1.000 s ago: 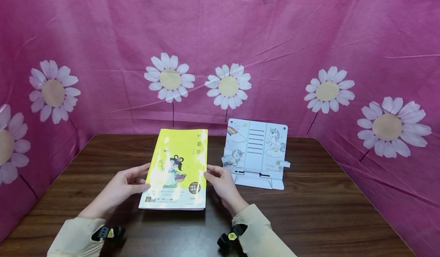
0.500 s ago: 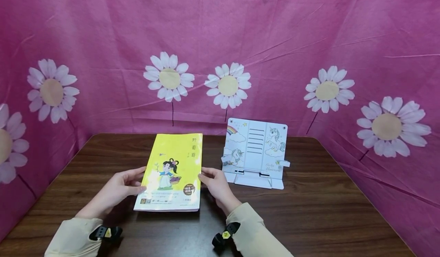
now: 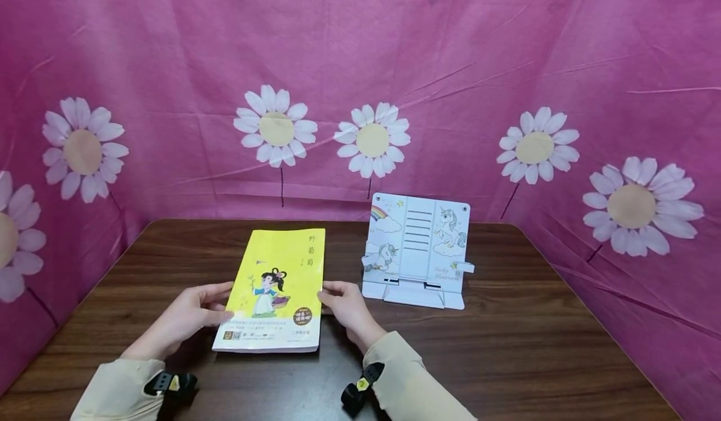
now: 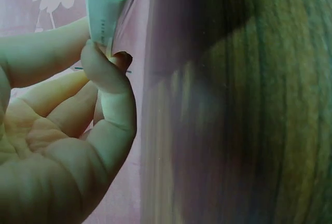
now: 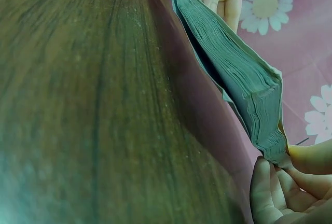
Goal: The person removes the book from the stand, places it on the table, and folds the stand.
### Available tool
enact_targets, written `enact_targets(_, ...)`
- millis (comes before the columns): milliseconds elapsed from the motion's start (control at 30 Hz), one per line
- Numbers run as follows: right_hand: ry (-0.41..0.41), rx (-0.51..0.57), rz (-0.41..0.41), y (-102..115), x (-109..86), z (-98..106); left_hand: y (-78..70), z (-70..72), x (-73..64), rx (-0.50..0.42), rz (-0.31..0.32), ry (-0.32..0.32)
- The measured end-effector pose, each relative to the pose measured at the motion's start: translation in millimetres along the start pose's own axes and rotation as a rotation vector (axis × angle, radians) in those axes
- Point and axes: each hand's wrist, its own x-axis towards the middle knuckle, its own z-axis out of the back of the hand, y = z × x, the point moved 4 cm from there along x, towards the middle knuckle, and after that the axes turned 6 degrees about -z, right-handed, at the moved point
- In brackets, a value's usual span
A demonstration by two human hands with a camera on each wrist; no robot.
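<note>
A yellow and white paperback book (image 3: 276, 283), its cover printed with a girl carrying a basket, is held between both hands. My left hand (image 3: 194, 314) pinches the spine edge, thumb on the cover and fingers under it. On the opposite edge, my right hand (image 3: 349, 311) grips the page side the same way. The right wrist view shows the book's page block (image 5: 233, 68) raised off the table, with the right fingers (image 5: 267, 187) below its corner. In the left wrist view the thumb and fingers close on the spine (image 4: 106, 16).
A white metal book stand (image 3: 417, 246) with unicorn pictures stands upright to the right of the book, its clips at the sides and ledge in front. The dark wooden table (image 3: 507, 346) ends at a pink curtain (image 3: 450, 64) with daisies.
Both hands have brought the book left and nearer to the body, and it has tilted flatter, with less glare on its cover. The stand stays in place.
</note>
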Motion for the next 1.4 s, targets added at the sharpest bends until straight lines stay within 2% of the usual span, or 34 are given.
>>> enact_targets(567, 0.003, -0.052, 0.001, -4.4, 2.4, -9.5, 13.2, 0.7, 2.2, 0.006, 0.048, 0.046)
enact_targets(833, -0.004, -0.078, 0.004, -4.4, 2.9, -14.6, 18.0, 1.7, 1.4, -0.007, 0.097, 0.049)
enact_targets(1200, -0.020, -0.119, 0.008, -4.2, 5.5, -18.1, 18.9, 5.5, 1.9, 0.003, 0.143, 0.054)
enact_targets(1400, -0.031, -0.122, -0.002, -3.6, 5.7, -17.8, 16.1, 6.2, 3.5, 0.038, 0.141, 0.062)
